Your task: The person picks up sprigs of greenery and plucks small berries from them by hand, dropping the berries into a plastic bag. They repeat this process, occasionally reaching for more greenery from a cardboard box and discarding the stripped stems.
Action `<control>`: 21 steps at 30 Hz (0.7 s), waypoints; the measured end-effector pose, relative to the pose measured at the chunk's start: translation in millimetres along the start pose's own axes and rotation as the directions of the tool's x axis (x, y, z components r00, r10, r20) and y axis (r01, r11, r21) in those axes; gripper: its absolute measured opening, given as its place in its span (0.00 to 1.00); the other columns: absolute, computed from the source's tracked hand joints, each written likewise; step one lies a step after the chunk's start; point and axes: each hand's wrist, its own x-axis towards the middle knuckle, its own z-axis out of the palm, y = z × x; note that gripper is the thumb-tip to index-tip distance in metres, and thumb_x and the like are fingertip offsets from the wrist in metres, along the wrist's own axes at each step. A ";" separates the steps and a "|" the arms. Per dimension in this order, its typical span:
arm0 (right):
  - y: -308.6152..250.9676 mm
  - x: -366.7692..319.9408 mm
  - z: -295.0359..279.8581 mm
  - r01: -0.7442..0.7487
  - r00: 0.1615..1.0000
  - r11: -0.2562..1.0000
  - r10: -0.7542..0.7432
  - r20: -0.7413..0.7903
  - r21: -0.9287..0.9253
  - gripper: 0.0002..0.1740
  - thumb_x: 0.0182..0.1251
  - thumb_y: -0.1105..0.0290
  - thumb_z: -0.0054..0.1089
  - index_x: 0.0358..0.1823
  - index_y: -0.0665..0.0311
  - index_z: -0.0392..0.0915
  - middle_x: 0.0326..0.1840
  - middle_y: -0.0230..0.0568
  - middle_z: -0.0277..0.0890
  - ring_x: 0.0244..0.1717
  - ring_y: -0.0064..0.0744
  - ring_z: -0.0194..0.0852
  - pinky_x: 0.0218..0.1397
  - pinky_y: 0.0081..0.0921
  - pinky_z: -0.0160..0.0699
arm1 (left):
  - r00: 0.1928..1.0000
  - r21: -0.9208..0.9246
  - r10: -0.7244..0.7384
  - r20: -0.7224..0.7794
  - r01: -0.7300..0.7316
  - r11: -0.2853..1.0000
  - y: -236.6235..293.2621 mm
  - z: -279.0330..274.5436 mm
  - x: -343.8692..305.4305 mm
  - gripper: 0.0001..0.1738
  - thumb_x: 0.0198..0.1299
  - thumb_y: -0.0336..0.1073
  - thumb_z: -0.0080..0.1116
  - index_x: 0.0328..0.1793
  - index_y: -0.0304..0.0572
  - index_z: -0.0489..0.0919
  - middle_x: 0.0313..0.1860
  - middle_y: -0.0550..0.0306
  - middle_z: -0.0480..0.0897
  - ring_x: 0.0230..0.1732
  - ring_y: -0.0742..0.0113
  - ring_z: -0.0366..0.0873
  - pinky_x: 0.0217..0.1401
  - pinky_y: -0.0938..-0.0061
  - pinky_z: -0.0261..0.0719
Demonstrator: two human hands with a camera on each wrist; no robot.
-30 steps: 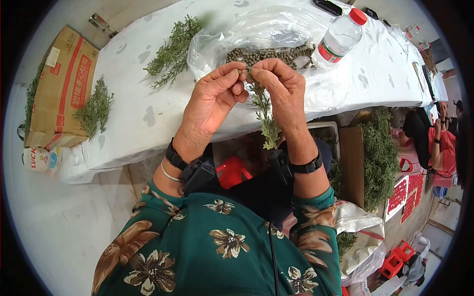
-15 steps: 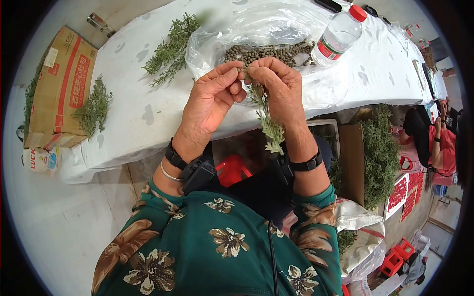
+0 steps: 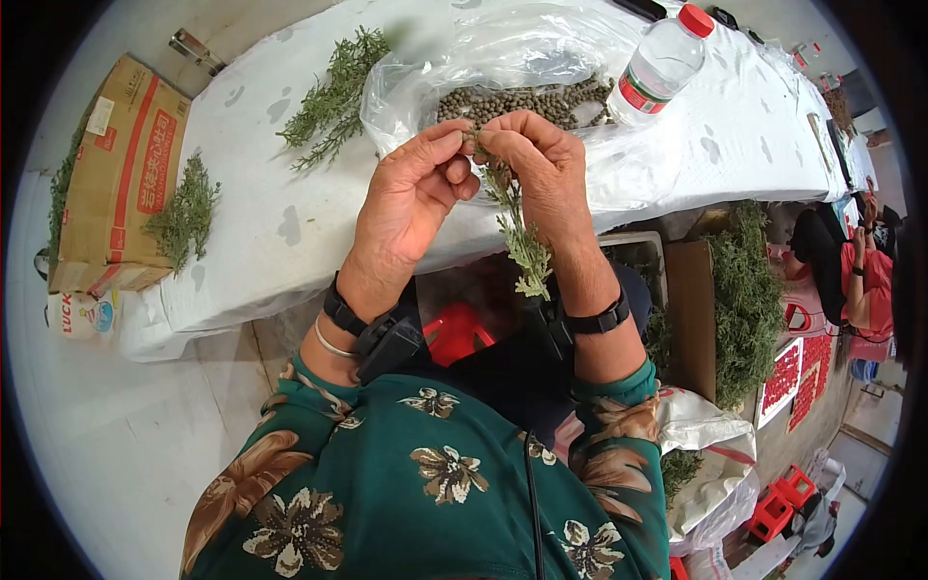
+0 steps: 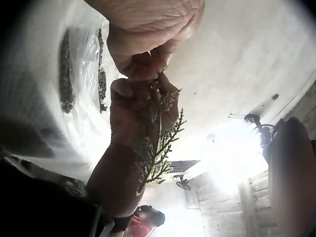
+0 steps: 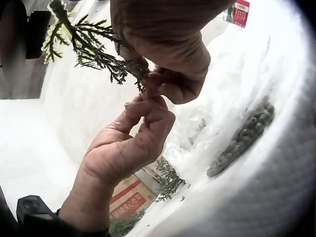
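2 hands (image 3: 411,198) (image 3: 546,179), 1 held sprig (image 3: 522,242), 1 bag (image 3: 541,48), 1 bottle (image 3: 662,63), 1 box (image 3: 116,174)

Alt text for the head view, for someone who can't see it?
The left hand and right hand pinch the top of a green sprig near a clear plastic bag of round seeds on a white table. A water bottle stands beside the bag.

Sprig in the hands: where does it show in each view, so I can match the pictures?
Head: the sprig hangs at centre, below the meeting fingertips.
Left wrist: the sprig is at centre, running down along the right hand.
Right wrist: the sprig is top left, sticking out from the right hand.
Shared landmark: the bag of seeds, left in the left wrist view, right in the right wrist view.
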 end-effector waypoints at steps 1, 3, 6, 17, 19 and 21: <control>0.5 0.6 -0.4 -0.005 1.000 1.000 0.005 0.003 0.004 0.06 0.58 0.74 0.53 0.31 0.68 0.77 0.25 0.32 0.74 0.25 0.16 0.65 0.27 0.15 0.63 | 1.000 0.002 0.003 -0.007 -0.003 1.000 -0.2 0.8 -0.1 0.10 0.58 0.28 0.54 0.45 0.33 0.77 0.30 0.59 0.77 0.27 0.74 0.71 0.32 0.75 0.69; 2.4 4.2 -2.0 -0.041 0.999 0.997 0.041 0.005 0.060 0.06 0.58 0.73 0.53 0.30 0.68 0.77 0.25 0.32 0.75 0.24 0.15 0.64 0.26 0.14 0.63 | 1.000 0.006 0.008 -0.012 -0.008 1.000 0.8 0.2 1.0 0.10 0.58 0.28 0.54 0.45 0.33 0.77 0.30 0.59 0.77 0.27 0.74 0.70 0.32 0.75 0.69; 2.7 5.7 -3.9 -0.118 0.993 0.979 0.118 0.007 0.167 0.06 0.56 0.73 0.55 0.29 0.69 0.77 0.25 0.32 0.77 0.21 0.12 0.63 0.24 0.12 0.62 | 0.998 0.018 -0.014 0.062 0.013 1.000 0.1 -5.9 3.2 0.12 0.59 0.30 0.53 0.48 0.35 0.76 0.34 0.60 0.79 0.29 0.74 0.70 0.37 0.77 0.71; 6.4 5.6 -3.7 -0.071 0.998 0.995 0.071 0.004 0.074 0.07 0.56 0.71 0.55 0.29 0.68 0.78 0.25 0.30 0.76 0.22 0.13 0.65 0.25 0.12 0.62 | 1.000 -0.004 0.002 0.015 -0.001 1.000 -1.4 -4.9 1.6 0.11 0.58 0.29 0.54 0.46 0.33 0.77 0.32 0.59 0.77 0.28 0.74 0.70 0.34 0.75 0.70; 4.9 4.5 -2.2 -0.062 0.998 0.996 0.062 0.002 0.062 0.07 0.56 0.71 0.55 0.28 0.67 0.78 0.24 0.30 0.76 0.23 0.13 0.65 0.25 0.12 0.62 | 1.000 -0.010 0.003 -0.001 -0.003 1.000 -1.5 -5.0 1.7 0.10 0.58 0.29 0.55 0.45 0.33 0.77 0.31 0.59 0.77 0.27 0.74 0.70 0.32 0.75 0.70; 2.8 3.1 -0.6 -0.043 0.999 0.998 0.043 -0.002 0.036 0.07 0.56 0.71 0.54 0.28 0.67 0.78 0.24 0.30 0.76 0.23 0.13 0.64 0.25 0.12 0.62 | 1.000 -0.024 -0.010 0.012 0.010 1.000 -1.7 -5.7 1.9 0.11 0.58 0.29 0.55 0.46 0.33 0.77 0.31 0.59 0.77 0.28 0.74 0.70 0.33 0.75 0.70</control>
